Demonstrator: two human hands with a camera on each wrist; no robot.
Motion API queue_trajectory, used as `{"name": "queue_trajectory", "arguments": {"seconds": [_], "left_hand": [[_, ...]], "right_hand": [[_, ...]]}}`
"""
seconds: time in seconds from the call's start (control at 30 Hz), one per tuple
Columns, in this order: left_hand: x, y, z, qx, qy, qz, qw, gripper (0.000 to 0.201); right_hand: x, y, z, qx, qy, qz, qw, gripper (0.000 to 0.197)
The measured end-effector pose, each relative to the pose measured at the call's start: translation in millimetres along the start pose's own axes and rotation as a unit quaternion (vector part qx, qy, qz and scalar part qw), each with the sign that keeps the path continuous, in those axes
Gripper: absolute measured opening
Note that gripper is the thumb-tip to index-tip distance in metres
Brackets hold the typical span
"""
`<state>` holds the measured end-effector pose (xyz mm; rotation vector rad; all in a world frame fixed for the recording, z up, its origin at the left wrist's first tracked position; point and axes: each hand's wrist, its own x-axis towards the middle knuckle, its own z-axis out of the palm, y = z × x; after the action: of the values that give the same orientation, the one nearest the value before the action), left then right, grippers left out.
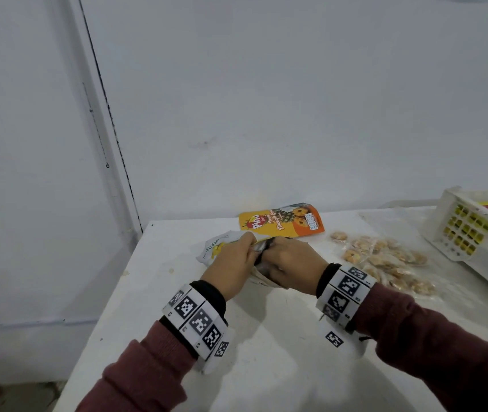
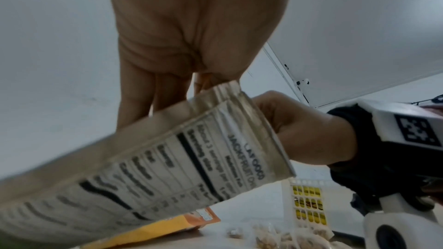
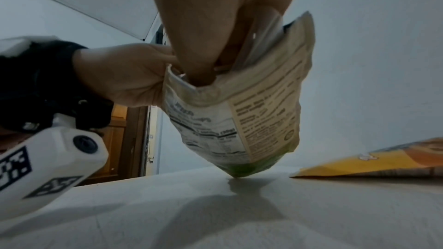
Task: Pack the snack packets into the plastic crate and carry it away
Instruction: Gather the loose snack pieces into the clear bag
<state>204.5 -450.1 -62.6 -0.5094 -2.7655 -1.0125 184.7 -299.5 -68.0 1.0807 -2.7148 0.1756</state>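
Left hand [image 1: 230, 264] pinching left side of top edge of cream paper snack pouch with black nutrition print [image 2: 153, 160]. Right hand [image 1: 288, 264] pinching right side of same edge, thumb seeming tucked into mouth. Pouch tilting, green bottom corner touching white bench [image 1: 266, 337].

Probably pressing pouch shut: be squeezing along whole edge, keeping it upright.

Flat orange-yellow pineapple snack packet [image 1: 281, 220] lying behind. Clear bags of small round biscuits [image 1: 385, 260] lying right. White plastic crate with grid holes [image 1: 462, 230] sitting far right, some packets inside.

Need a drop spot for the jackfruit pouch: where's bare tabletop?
Bare: near half of the table, between the wrists and its front edge. Crowded: the orange Pino pouch at the wall, clear biscuit packets to its right, then the white crate.
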Motion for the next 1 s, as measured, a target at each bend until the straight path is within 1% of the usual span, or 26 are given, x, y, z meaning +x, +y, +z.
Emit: {"name": "queue_trajectory", "arguments": {"seconds": [0.03, 0.13, 0.2, 0.27, 0.33, 0.37, 0.4, 0.43, 0.5, 0.53, 0.6, 0.63, 0.67, 0.7, 0.8, 0.87, 0.93, 1.0], "left_hand": [[0.2, 1.0, -2.1, 0.008, -0.001, -0.004, 1.000, 0.009], [0.5, 3.8, -6.7, 0.033, -0.018, -0.015, 0.999, 0.013], [1.7, 2.5, -8.5, 0.053, -0.028, -0.027, 0.998, 0.014], [3.4, 0.2, -8.9, 0.062, -0.029, -0.041, 0.997, 0.017], [4.8, -1.6, -8.7, 0.066, -0.017, -0.043, 0.997, 0.020], [5.7, -2.9, -8.5, 0.073, -0.011, -0.045, 0.996, 0.023], [6.2, -3.2, -9.3, 0.077, -0.009, -0.051, 0.996, 0.023], [6.9, -4.4, -10.3, 0.081, -0.008, -0.059, 0.995, 0.023], [8.7, -6.7, -12.7, 0.080, -0.007, -0.064, 0.995, 0.021], [9.4, -7.5, -13.9, 0.080, -0.003, -0.062, 0.995, 0.020], [9.9, -7.9, -17.5, 0.084, 0.002, -0.064, 0.994, 0.012], [10.1, -7.6, -19.3, 0.093, 0.003, -0.071, 0.993, 0.010], [10.2, -6.3, -22.2, 0.103, 0.007, -0.082, 0.991, 0.010], [10.7, -5.3, -25.3, 0.113, 0.013, -0.089, 0.990, 0.010], [14.4, -4.8, -35.9, 0.116, 0.051, -0.111, 0.986, 0.008], [18.3, -3.5, -42.0, 0.124, 0.077, -0.124, 0.982, 0.008], [21.6, 1.7, -45.9, 0.138, 0.091, -0.131, 0.978, 0.007], [23.2, 11.4, -46.3, 0.097, 0.106, -0.143, 0.979, 0.006]], "right_hand": [[-2.6, -1.3, -4.5, 0.002, 0.020, -0.011, 1.000, 0.030], [-8.1, -0.7, -11.0, 0.000, 0.115, -0.061, 0.991, 0.025], [-10.4, 2.6, -15.8, 0.003, 0.163, -0.063, 0.985, 0.024], [-13.6, 8.1, -21.9, 0.032, 0.202, -0.036, 0.978, 0.025], [-17.0, 13.1, -29.9, 0.094, 0.236, 0.015, 0.967, 0.026], [-18.9, 15.9, -35.2, 0.130, 0.249, 0.046, 0.959, 0.031], [-20.7, 18.8, -40.7, 0.170, 0.258, 0.074, 0.948, 0.035], [-23.0, 21.4, -48.1, 0.211, 0.259, 0.100, 0.937, 0.035], [-28.7, 28.3, -63.2, 0.300, 0.257, 0.144, 0.907, 0.018], [-32.1, 33.4, -68.9, 0.338, 0.264, 0.165, 0.888, 0.013], [-39.6, 43.4, -77.6, 0.395, 0.289, 0.219, 0.844, 0.018], [-43.2, 48.3, -80.9, 0.425, 0.299, 0.252, 0.817, 0.020], [-45.7, 53.7, -82.1, 0.450, 0.299, 0.283, 0.792, 0.023], [-48.2, 57.9, -82.2, 0.461, 0.294, 0.316, 0.775, 0.028], [-52.1, 72.7, -68.6, 0.456, 0.246, 0.405, 0.753, 0.038], [-52.4, 81.0, -48.2, 0.466, 0.180, 0.452, 0.739, 0.036], [-48.8, 84.1, -25.0, 0.476, 0.109, 0.481, 0.729, 0.030], [-40.1, 84.3, -7.2, 0.465, 0.027, 0.500, 0.730, 0.023]]}}
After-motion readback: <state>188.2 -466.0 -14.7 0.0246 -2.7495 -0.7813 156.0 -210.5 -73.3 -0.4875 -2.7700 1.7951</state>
